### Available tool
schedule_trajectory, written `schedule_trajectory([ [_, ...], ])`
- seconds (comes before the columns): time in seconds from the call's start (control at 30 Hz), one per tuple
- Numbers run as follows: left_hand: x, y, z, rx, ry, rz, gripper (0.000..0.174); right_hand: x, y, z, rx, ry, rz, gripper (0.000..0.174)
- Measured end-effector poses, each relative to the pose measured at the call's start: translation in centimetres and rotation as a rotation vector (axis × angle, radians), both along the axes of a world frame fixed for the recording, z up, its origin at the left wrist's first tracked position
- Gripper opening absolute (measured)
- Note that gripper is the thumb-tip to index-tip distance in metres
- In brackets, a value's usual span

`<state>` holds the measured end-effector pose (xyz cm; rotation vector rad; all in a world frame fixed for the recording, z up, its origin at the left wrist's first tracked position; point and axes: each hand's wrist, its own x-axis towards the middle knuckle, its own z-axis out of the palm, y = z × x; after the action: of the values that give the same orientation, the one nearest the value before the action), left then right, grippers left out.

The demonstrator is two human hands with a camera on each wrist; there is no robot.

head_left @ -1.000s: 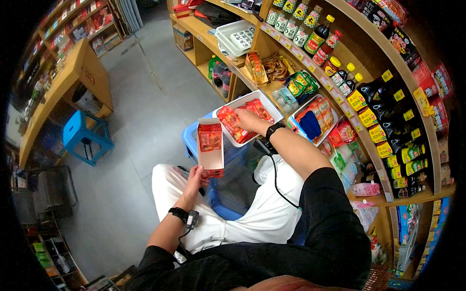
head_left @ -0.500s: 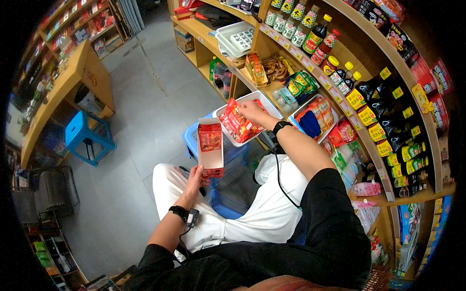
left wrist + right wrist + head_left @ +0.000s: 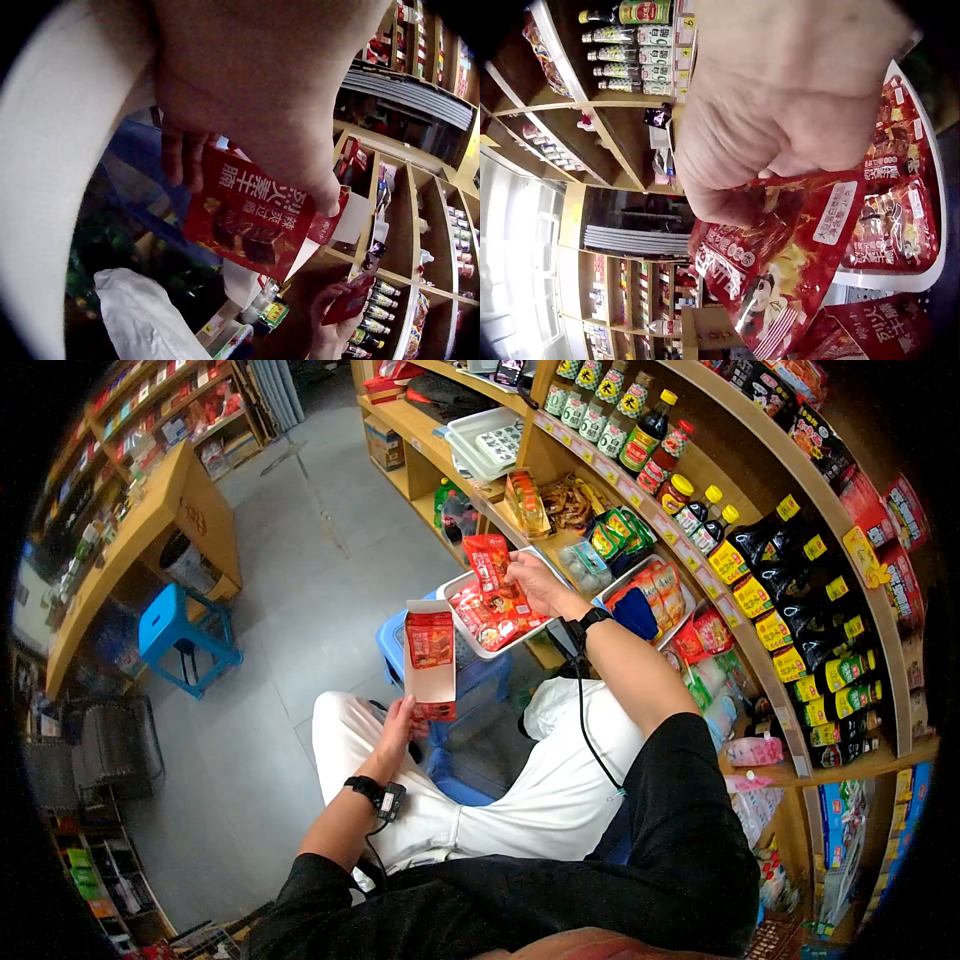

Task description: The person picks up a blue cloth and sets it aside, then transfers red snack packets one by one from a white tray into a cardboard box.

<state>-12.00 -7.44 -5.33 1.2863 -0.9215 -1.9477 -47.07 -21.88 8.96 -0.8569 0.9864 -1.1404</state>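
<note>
My left hand point(image 3: 397, 728) grips the lower end of a small open cardboard box point(image 3: 432, 687), red outside and white inside. Red packets point(image 3: 431, 640) lie in the box's upper part. In the left wrist view the box's printed face point(image 3: 251, 217) shows a food picture, and the thumb lies along one edge. My right hand point(image 3: 537, 585) pinches a shiny red snack packet point(image 3: 487, 563) by its edge, raised over a white tray point(image 3: 487, 656). More red packets point(image 3: 490, 625) fill that tray. The right wrist view shows the held packet point(image 3: 780, 262) hanging below the fingers.
A blue plastic stool point(image 3: 392, 642) stands under the box and tray. To the right, a second tray holds orange packets point(image 3: 660, 595) and a dark blue cloth point(image 3: 635, 613). Shelves of bottles point(image 3: 650, 435) curve along the right side. Another blue stool point(image 3: 180, 635) is on the floor at left.
My right hand has come up out of the white tray with a red packet, which now stands raised above the others. The left hand and box have barely moved.
</note>
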Motion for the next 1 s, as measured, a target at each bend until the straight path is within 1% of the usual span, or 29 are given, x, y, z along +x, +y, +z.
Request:
schedule_trajectory([
  [0.03,0.0,0.0,0.0,0.0,-0.001,-0.001,0.061,0.0,0.1,0.2,-0.009,-0.035,0.013,0.027],
  [0.07,0.0,0.0,0.1,-0.003,0.0,-0.001,0.061,0.1,0.3,0.4,-0.006,-0.088,0.033,0.022],
  [0.2,0.0,0.0,0.1,-0.01,0.002,0.001,0.06,0.4,0.2,0.5,0.034,-0.139,0.053,0.019],
  [0.27,0.0,0.1,0.2,-0.011,0.003,0.0,0.06,1.2,0.9,1.9,0.094,-0.111,0.039,0.02],
  [0.3,0.0,0.1,0.1,-0.011,0.007,0.0,0.061,1.2,0.7,1.6,0.093,-0.114,0.037,0.02],
  [0.4,0.1,0.0,-0.2,-0.022,-0.011,-0.001,0.061,1.2,0.6,1.1,0.075,-0.007,0.015,0.019],
  [0.43,0.1,0.0,-0.3,-0.023,-0.013,-0.003,0.061,1.1,0.5,0.8,0.074,-0.009,0.013,0.019],
  [0.5,0.1,0.0,-0.1,-0.017,-0.01,-0.005,0.063,0.8,0.2,0.1,0.02,0.087,0.024,0.016],
  [0.53,0.0,0.0,0.0,-0.017,-0.012,-0.006,0.063,0.6,0.0,-0.2,0.02,0.085,0.023,0.016],
  [0.6,0.0,0.1,0.2,-0.023,-0.003,-0.01,0.063,0.4,-0.1,-0.2,0.009,0.169,-0.026,0.017],
  [0.63,0.0,0.1,0.2,-0.022,-0.004,-0.011,0.063,0.7,0.1,0.1,0.009,0.168,-0.027,0.017],
  [0.7,0.0,0.1,0.1,-0.028,0.006,-0.025,0.063,1.2,0.6,0.8,0.05,0.059,-0.079,0.018],
  [0.9,0.1,0.2,0.3,-0.035,0.01,-0.026,0.06,1.6,0.7,0.8,0.0,0.142,-0.066,0.017],
  [0.93,0.0,0.2,0.5,-0.031,0.011,-0.023,0.06,2.0,1.1,1.5,0.004,0.116,-0.086,0.015],
  [1.0,-0.3,0.3,0.7,-0.036,0.01,0.01,0.057,2.0,0.7,1.0,0.001,0.144,-0.107,0.014],
])
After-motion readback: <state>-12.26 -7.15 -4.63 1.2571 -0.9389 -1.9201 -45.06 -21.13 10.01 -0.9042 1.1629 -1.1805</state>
